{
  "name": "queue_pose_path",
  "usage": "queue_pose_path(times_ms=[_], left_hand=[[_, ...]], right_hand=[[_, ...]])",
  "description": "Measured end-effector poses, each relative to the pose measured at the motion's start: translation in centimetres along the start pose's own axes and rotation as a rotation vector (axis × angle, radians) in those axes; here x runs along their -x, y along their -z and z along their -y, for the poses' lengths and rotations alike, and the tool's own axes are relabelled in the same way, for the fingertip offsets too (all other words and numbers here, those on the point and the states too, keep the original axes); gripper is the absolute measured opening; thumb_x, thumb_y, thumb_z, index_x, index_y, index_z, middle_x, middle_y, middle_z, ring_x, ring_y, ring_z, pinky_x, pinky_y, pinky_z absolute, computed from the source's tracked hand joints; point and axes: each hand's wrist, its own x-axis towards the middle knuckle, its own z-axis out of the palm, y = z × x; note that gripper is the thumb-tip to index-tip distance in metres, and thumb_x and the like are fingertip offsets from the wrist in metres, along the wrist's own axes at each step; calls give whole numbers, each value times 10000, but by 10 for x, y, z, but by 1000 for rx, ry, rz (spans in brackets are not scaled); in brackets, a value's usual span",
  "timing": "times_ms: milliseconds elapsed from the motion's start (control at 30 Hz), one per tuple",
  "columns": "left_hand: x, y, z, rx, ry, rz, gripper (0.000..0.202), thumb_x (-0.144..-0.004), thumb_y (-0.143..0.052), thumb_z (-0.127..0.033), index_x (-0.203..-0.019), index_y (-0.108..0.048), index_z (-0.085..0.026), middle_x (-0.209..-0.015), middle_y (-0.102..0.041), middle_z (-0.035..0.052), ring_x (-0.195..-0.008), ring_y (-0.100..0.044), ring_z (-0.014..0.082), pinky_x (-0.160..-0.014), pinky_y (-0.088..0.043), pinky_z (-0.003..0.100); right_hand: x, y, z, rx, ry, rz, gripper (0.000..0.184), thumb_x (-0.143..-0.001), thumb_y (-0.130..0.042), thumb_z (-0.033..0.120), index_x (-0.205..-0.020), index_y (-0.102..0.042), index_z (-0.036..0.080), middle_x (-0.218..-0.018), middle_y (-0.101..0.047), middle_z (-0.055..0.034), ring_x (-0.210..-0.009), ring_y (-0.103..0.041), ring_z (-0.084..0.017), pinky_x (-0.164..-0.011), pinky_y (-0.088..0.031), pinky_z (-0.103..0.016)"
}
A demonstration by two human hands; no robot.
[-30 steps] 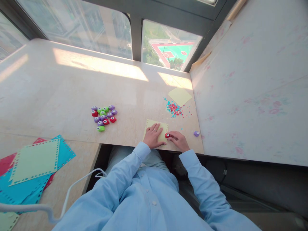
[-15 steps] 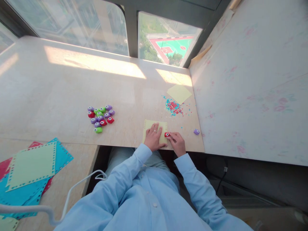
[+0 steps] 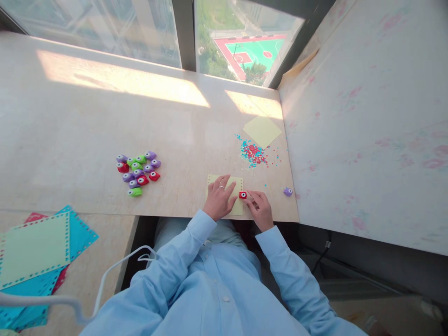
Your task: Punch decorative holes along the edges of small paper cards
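On the tabletop (image 3: 182, 149), a card (image 3: 238, 208) lies near the edge, a punch (image 3: 242, 195) at its right side. Clustered punches (image 3: 137, 173) sit left; stacked sheets (image 3: 35, 247), near left. Right of the card, a lone punch (image 3: 288, 192); farther, confetti (image 3: 255, 155), with a loose sheet (image 3: 262, 131) behind.

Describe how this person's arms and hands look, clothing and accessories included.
Long light-blue sleeves end in matching cuffs, part of a buttoned shirt. The left hand and right hand are ungloved; a thin ring shows on the left.
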Motion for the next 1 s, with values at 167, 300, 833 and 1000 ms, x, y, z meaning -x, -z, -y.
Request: queue_pose_path(times_ms=[167,300,833,1000], left_hand=[[-5,-2,19,-23,-51,7,383,-919,-499,-300,-1286,-583,-228,-1533,-383,136,-1471,-230,313,-1149,-232,568],[-6,-11,26,-30,-69,-2,381,-947,-466,-351,-1283,-588,-217,-1519,-401,152,-1450,-292,303,-1166,-222,569],[-5,-12,28,-45,-74,-6,388,-960,-448,-367,-1297,-581,-228,-1530,-390,135,-1448,-300,280,-1179,-218,554],[-5,-12,28,-25,-75,-20,382,-956,-455,-365,-1280,-593,-217,-1518,-407,141,-1445,-307,279,-1183,-217,540]], right_hand=[[-2,-4,8,16,5,23,293,-920,-564,377,-1163,-682,264,-1014,-577,-79,-899,-617,-204,-779,-571,-349],[-3,-5,12,43,19,12,268,-942,-529,348,-1133,-696,265,-985,-599,-76,-902,-622,-206,-811,-556,-358],[-2,-2,10,59,27,24,256,-943,-538,343,-1130,-702,283,-989,-641,-71,-924,-637,-214,-853,-552,-370],[-2,-3,10,38,-24,23,257,-935,-549,368,-1122,-696,270,-1003,-642,-76,-930,-636,-217,-840,-562,-379]])
